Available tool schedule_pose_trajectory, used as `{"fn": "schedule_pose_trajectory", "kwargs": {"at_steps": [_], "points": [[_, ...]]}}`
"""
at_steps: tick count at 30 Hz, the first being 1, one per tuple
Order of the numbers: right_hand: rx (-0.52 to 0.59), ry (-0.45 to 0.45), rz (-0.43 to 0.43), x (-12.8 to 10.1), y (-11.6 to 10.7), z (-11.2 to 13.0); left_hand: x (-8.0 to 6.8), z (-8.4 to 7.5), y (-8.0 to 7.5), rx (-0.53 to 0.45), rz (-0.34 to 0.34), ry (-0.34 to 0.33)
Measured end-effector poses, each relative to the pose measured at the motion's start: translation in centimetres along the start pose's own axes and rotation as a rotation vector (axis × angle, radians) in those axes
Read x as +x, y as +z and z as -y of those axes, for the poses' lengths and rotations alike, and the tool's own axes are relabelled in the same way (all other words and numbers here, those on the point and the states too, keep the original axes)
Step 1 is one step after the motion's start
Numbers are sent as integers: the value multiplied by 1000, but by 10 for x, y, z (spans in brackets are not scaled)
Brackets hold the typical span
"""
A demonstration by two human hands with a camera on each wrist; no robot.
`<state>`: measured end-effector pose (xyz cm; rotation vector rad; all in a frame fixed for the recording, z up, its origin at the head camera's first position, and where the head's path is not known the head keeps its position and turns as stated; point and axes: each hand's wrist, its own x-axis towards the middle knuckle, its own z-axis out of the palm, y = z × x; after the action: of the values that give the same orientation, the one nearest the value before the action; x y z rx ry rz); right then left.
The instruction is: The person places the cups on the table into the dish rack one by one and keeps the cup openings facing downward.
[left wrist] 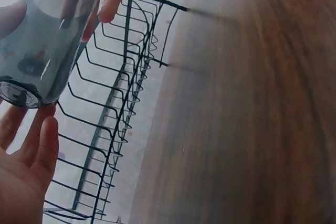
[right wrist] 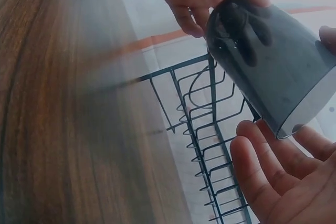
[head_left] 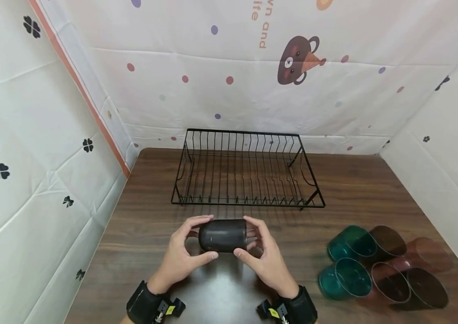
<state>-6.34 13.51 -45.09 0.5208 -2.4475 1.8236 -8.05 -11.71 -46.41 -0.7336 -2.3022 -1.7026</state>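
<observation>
A dark grey see-through cup [head_left: 222,235] lies sideways between my two hands, held in front of the dish rack. My left hand [head_left: 176,258] grips its closed base end, thumb at the near side and fingers at the far side. The right hand [head_left: 268,258] holds the rim end in the same way, some fingers spread behind it. In the left wrist view the rounded base of the cup [left wrist: 44,51] meets the fingertips. The open mouth of the cup [right wrist: 273,66] faces the right palm in the right wrist view.
A black wire dish rack [head_left: 249,205] stands at the back of the wooden table [head_left: 140,225]. On the right stand several see-through cups: teal cups [head_left: 334,281], pink cups [head_left: 435,254] and brown cups [head_left: 427,288]. Patterned cloth walls [head_left: 213,99] enclose the table.
</observation>
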Motion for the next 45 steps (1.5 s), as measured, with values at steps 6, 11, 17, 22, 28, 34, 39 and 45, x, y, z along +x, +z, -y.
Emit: {"fn": "schedule_pose_trajectory", "kwargs": {"at_steps": [6,11,17,22,28,34,39,45], "points": [[14,-18,16,0,1,-1,-1,1,-2,-42,0,-16],[31,-29,22,0,1,-1,0,2,-4,-50,-5,6],[32,-53,25,1,2,-6,0,3,-4,-63,-21,45],[33,-75,30,1,2,-8,0,4,-3,-88,-28,32],[28,-84,28,0,2,-9,-1,5,-3,-115,-42,-10],[9,-90,40,0,3,-9,-2,5,-3,-128,-60,15],[9,-86,37,0,3,-9,-2,5,-2,-102,-63,17],[10,-83,13,-1,1,-8,-3,6,1,-43,-68,21]]}}
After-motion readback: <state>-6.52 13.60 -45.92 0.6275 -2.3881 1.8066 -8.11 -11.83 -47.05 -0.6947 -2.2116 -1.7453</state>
